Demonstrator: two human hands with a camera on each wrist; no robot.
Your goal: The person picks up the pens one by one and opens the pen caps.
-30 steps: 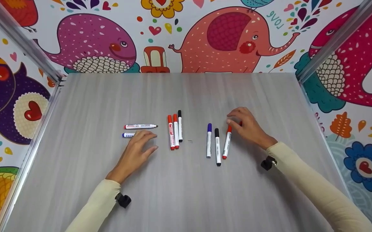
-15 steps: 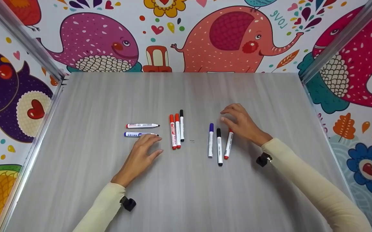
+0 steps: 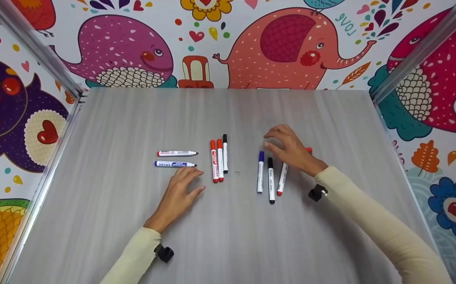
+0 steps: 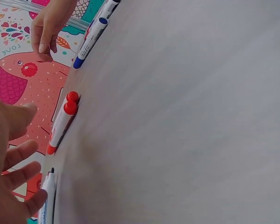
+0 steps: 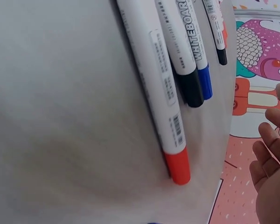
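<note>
My left hand [image 3: 177,196] has loosely spread fingers and holds nothing. It is just below a blue-ended marker [image 3: 175,164], with a red-ended marker [image 3: 177,153] lying parallel above; both show dark tips. Two red-capped markers [image 3: 214,161] and a black-capped marker [image 3: 225,153] stand side by side to its right. My right hand [image 3: 289,149], fingers relaxed and nothing in them, hovers over the upper part of a red-capped marker [image 3: 282,179]. Left of that lie a black-capped marker [image 3: 271,180] and a blue-purple-capped marker [image 3: 260,172]. The right wrist view shows their other ends up close.
A red piece [image 3: 309,150] peeks out behind my right wrist, the rest of it hidden. Small dark marks [image 3: 237,172] are on the grey tabletop [image 3: 228,236]. Printed cartoon walls [image 3: 279,47] and metal frame posts [image 3: 421,51] border the table.
My right hand has moved left, uncovering the red piece behind it. My left hand has drawn slightly down and right, leaving the blue-ended marker in full sight. The head view has shifted a little.
</note>
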